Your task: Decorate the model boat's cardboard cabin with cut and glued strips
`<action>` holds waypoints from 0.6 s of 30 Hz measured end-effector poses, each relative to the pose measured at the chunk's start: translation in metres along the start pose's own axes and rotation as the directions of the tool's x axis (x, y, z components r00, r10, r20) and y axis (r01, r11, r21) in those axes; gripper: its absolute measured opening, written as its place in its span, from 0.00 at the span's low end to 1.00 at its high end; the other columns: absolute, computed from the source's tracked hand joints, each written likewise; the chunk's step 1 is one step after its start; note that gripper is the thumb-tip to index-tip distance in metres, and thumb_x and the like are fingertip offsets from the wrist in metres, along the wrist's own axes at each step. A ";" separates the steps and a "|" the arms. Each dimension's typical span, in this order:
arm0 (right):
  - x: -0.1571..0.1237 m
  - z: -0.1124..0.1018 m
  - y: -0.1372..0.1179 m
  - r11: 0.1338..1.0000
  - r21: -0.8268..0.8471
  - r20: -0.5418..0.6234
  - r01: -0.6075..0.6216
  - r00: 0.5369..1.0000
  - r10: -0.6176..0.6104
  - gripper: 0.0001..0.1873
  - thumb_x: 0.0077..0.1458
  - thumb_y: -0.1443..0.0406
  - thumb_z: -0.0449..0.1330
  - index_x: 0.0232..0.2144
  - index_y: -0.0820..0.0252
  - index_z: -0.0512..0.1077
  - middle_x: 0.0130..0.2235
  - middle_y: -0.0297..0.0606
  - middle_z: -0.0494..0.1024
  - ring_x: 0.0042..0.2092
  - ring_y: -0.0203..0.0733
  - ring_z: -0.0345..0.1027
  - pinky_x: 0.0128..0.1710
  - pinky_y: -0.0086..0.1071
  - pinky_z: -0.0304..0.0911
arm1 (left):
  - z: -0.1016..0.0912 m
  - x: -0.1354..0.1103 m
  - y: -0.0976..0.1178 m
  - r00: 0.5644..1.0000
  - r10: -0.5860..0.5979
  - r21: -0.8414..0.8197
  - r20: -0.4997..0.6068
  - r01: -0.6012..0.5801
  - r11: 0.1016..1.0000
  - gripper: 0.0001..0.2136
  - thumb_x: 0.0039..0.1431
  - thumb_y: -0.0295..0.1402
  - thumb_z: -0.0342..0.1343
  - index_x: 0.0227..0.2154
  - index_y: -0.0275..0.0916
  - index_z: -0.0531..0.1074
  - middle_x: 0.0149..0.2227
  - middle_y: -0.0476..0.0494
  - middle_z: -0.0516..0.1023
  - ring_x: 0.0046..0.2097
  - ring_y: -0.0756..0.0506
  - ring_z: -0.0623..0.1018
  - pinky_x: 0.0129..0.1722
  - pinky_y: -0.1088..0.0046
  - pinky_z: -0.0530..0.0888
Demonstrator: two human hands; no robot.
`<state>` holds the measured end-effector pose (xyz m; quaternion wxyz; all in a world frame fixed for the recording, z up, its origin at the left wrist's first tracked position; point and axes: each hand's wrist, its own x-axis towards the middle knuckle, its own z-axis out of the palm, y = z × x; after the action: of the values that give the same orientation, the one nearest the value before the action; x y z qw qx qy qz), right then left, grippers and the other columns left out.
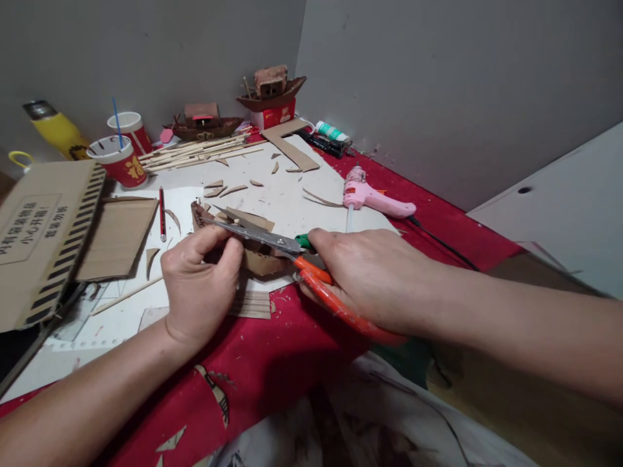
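Right then, the small cardboard piece [265,263] was held just over the middle of the table, pinched in the left hand [199,285]. Those fingers were closed tight on it. The right hand [370,279] was wrapped around the orange handles of the scissors [257,235]. The blades lay across the top of the cardboard, very near the left thumb.

That looked like the risky bit. The blades could nip the thumb, because it was so close. The cardboard looked thin too, so it could bend or twist, and the cut might go crooked.

Under the hands was a table [272,363] with a red cloth and a big white sheet [287,194] dotted with little brown scraps. A pink glue gun [374,198] lay a bit farther back. Red cups [121,159], thin sticks [195,150] and two little boats [207,123] stood at the back, by plain grey walls [438,78].
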<state>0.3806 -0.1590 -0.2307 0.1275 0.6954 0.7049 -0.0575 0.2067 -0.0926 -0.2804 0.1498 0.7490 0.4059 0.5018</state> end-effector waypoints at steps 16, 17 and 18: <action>-0.001 -0.010 0.008 0.999 0.037 -0.086 -0.028 0.996 0.031 0.20 0.57 0.54 0.51 0.33 0.62 0.76 0.26 0.45 0.78 0.28 0.47 0.69 0.27 0.34 0.49 | 0.001 -0.003 -0.005 0.999 0.006 -0.010 -0.046 -0.007 1.000 0.04 0.54 0.27 0.59 0.26 0.39 0.77 0.21 0.53 0.76 0.23 0.52 0.72 0.27 0.76 0.70; -0.001 -0.011 0.008 0.999 0.041 -0.089 -0.024 0.996 0.028 0.19 0.57 0.54 0.52 0.32 0.62 0.76 0.26 0.44 0.78 0.27 0.47 0.69 0.27 0.34 0.49 | 0.001 -0.003 -0.005 0.999 -0.008 -0.012 -0.047 0.007 1.000 0.04 0.54 0.28 0.59 0.26 0.39 0.77 0.21 0.53 0.76 0.24 0.52 0.72 0.28 0.75 0.71; -0.001 -0.012 0.009 0.999 0.043 -0.091 -0.022 0.995 0.026 0.20 0.57 0.54 0.52 0.32 0.62 0.76 0.25 0.44 0.77 0.27 0.46 0.69 0.27 0.34 0.49 | 0.001 -0.003 -0.005 0.999 -0.020 -0.014 -0.048 0.019 1.000 0.04 0.54 0.28 0.60 0.26 0.39 0.78 0.22 0.52 0.77 0.24 0.52 0.72 0.28 0.75 0.71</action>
<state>0.3879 -0.1563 -0.2178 0.0811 0.7082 0.7002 -0.0388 0.2049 -0.0914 -0.2857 0.1498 0.7316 0.4135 0.5209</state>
